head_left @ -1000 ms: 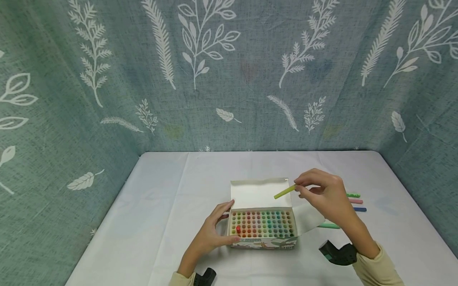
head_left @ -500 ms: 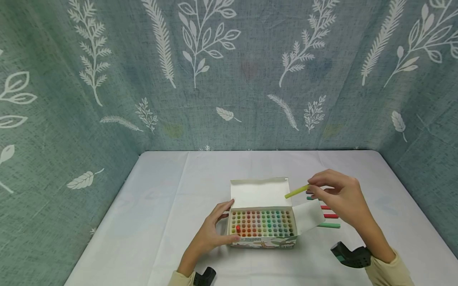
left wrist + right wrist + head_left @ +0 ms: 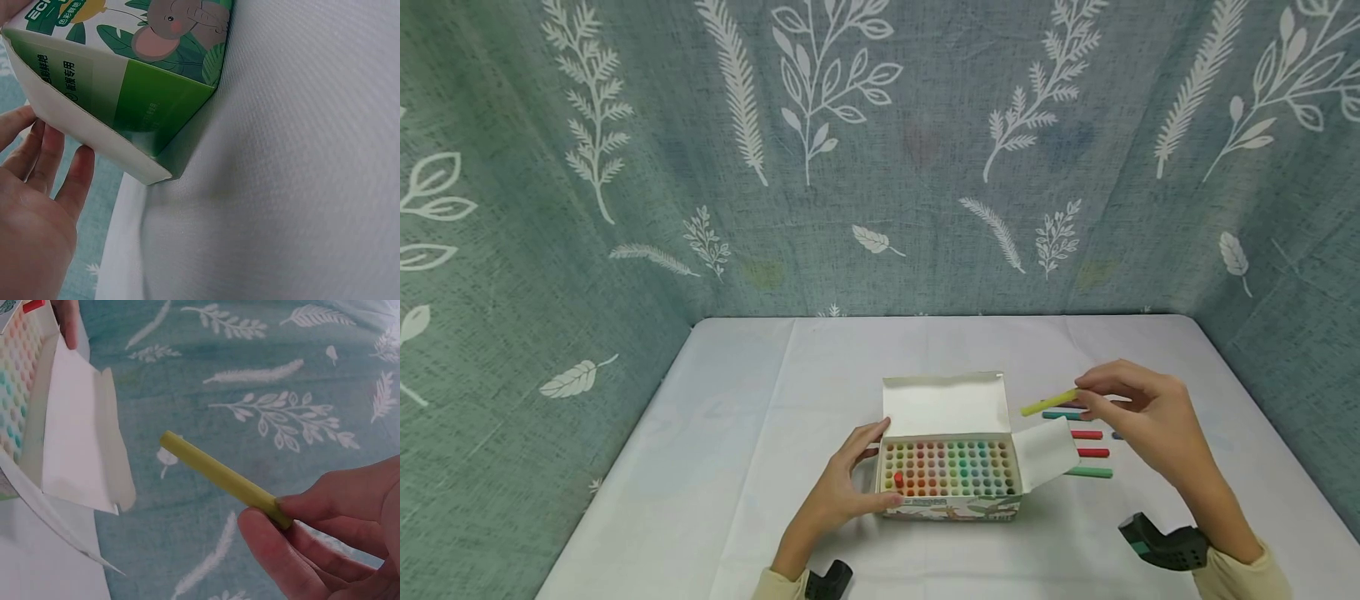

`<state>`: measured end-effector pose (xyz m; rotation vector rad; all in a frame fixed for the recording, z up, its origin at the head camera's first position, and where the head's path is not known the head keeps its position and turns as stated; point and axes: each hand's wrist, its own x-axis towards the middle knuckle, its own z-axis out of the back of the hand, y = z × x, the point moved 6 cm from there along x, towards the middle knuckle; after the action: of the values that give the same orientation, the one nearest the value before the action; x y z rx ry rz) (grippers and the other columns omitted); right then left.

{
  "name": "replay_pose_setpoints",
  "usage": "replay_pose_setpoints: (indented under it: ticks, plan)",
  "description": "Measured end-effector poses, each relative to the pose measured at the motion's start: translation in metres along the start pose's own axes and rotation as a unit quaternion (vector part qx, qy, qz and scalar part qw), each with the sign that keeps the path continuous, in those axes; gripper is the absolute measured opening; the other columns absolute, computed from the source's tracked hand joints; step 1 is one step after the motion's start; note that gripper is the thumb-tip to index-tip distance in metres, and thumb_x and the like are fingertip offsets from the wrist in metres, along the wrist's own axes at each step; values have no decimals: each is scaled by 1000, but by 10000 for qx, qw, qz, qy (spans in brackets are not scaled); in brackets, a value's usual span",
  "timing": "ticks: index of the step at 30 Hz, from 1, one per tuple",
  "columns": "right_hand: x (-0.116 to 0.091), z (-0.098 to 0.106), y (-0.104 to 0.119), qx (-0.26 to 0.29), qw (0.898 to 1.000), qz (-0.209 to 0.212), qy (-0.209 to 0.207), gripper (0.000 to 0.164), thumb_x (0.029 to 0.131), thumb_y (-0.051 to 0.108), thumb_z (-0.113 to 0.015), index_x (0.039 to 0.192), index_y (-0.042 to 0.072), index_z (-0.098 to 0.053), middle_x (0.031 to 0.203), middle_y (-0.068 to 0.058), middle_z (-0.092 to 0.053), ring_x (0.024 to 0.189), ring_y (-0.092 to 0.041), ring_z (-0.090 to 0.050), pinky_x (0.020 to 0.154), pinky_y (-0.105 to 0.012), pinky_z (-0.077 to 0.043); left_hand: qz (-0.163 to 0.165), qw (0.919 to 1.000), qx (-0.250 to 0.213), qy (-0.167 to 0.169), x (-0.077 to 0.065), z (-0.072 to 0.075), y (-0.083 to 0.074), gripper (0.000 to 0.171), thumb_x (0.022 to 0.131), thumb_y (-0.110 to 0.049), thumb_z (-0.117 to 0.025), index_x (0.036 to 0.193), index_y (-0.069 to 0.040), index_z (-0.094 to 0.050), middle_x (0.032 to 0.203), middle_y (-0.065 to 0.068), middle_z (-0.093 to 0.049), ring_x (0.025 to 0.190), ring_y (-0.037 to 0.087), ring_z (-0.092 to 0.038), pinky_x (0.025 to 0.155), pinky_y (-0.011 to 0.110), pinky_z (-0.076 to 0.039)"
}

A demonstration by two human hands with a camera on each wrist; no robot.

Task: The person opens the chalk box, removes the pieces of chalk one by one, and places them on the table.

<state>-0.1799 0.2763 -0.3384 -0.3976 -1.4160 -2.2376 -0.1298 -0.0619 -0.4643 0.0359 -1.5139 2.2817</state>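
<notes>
My right hand pinches one end of a yellow chalk stick, raised above the right part of the table. Up close in the right wrist view, the chalk sits between thumb and fingertips, its free end pointing away from the hand. A chalk box with a grid of holes stands with its lid raised. My left hand grips its left end, thumb at the front and fingers at the back. One red chalk stick pokes up from a front-left hole. The left wrist view shows fingers against the box's side flap.
Right of the box, its other flap sticks out. Beyond it lie a green chalk stick, red ones and a teal one; part of a blue stick shows by the right hand. Leaf-patterned curtains surround the white table.
My right hand has moved right, carrying the yellow chalk from over the raised lid to above the chalk sticks on the table. The left hand and box stay put.
</notes>
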Motion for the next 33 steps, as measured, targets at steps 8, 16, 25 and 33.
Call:
replay_pose_setpoints:
  ticks: [8, 16, 25, 33]
  plan:
    - [-7, 11, -7, -10, 9999, -116, -81, 17, 82, -7, -68, 96, 2, -69, 90, -8, -67, 68, -14, -68, 64, -24, -57, 81, 10000, -48, -20, 0, 1, -4, 89, 74, -10, -81, 148, -14, -32, 145, 6, -36, 129, 26, -38, 102, 52, -38]
    - [-18, 20, -22, -138, 9985, -503, -135, 17, 83, -4, -69, 100, -1, -68, 91, -3, -68, 74, -12, -68, 62, -25, -57, 120, 9999, -26, 29, 0, -1, 14, 90, 75, -20, -82, 149, -24, -31, 146, -3, -34, 131, 20, -36, 105, 43, -38]
    - [-32, 36, -44, -257, 9937, -1049, -296, 15, 87, 5, -68, 101, -1, -69, 93, -1, -68, 75, -13, -69, 63, -25, -57, 146, 9999, -52, -12, 0, 1, -2, 90, 73, -8, -81, 148, -14, -33, 145, 6, -36, 130, 25, -37, 102, 51, -38]
    - [-43, 50, -63, -106, 9891, -1434, -324, 21, 88, 7, -67, 104, -7, -67, 96, 3, -67, 75, -11, -69, 65, -23, -57, 156, 9999, -44, 19, 0, 1, -4, 89, 75, -11, -81, 149, -14, -32, 146, 5, -35, 130, 25, -37, 103, 49, -38]
